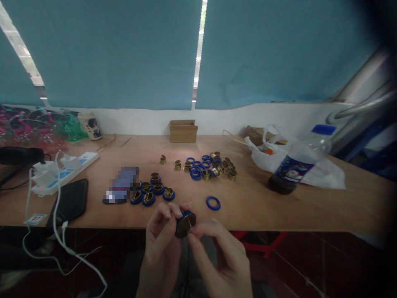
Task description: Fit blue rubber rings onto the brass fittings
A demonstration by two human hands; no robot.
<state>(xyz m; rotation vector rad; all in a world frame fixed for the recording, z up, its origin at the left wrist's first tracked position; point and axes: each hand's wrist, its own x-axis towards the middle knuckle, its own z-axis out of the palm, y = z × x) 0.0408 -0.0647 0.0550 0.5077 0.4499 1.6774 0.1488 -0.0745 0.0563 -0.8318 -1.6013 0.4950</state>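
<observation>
In front of the table's near edge, my left hand [163,236] grips a round brass-coloured piece with a blue ring [185,225], its flat face turned toward me. The thumb and forefinger of my right hand [220,248] pinch at that face, where a thin light line shows; what it is stays too small to tell. A loose blue ring [213,203] lies just beyond my right hand. Several brass pieces seated in blue rings [149,198] stand on the table to the left. Farther back is a pile of loose blue rings [196,172] and brass pieces [231,174].
The wooden table [248,215] holds a blurred phone [122,185], a power strip [66,174] with white cables and a black device [72,198] at left. A small carton [183,131] stands behind. Right are a plastic bag [263,159] and a cola bottle [294,167].
</observation>
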